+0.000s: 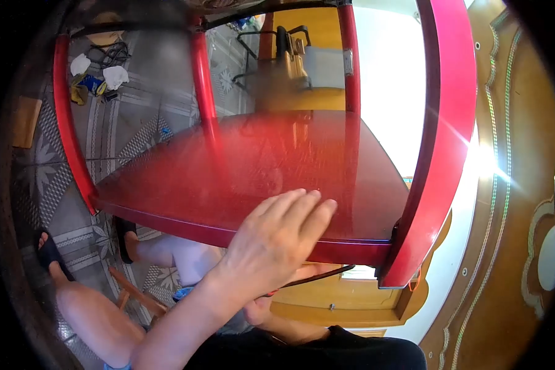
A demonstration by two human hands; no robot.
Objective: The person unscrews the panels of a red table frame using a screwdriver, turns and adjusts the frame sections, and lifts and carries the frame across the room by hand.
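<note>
A glossy dark red seat panel (259, 166) fills the middle of the view, joined to a thick red curved frame (441, 142) on the right. My left hand (274, 237) reaches up from the lower left and rests over the panel's near edge, its fingers extended on the top surface. Partly hidden behind my left forearm, my right hand (257, 311) is low, beneath the panel; its fingers cannot be made out. A thin dark rod or cord (320, 275) shows just under the near edge, close to both hands.
Red posts (74, 135) rise at the left and back. White cloths (115, 77), cables (111, 54) and small items lie on the patterned tile floor (98, 117). Bare legs and a wooden piece (135, 291) are at lower left. A black-framed chair (296, 52) stands behind; wooden cabinetry (339, 302) is below.
</note>
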